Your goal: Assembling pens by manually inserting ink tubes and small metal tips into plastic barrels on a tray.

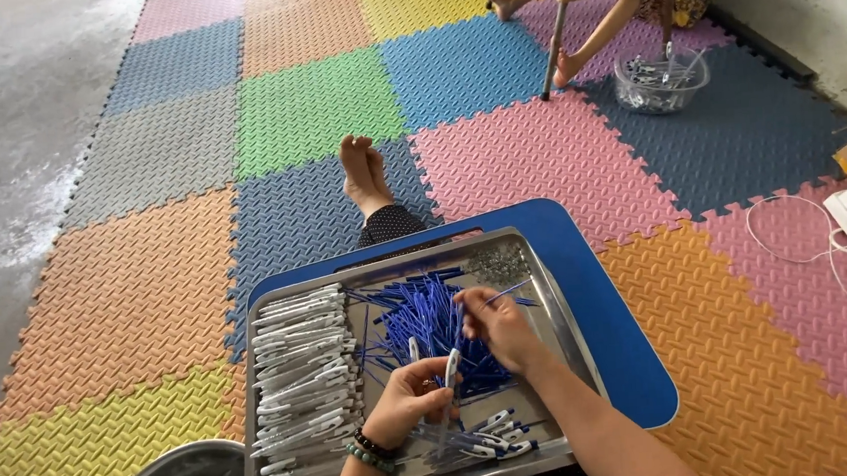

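Head view. The metal tray (562, 308) rests on a blue lap desk (600, 287) and holds three lots: white pen barrels (300, 370) stacked beyond the left hand's outer side, a loose heap of blue refills (428, 320) between and ahead of both hands, and assembled pens (482, 438) just beneath the wrists. A small pile of springs (499, 263) lies ahead of the right hand, at the far rim. The left hand (408, 403) is curled around one upright white pen barrel (452, 367). The right hand (501, 326) pinches a single blue refill (504, 294) above the heap.
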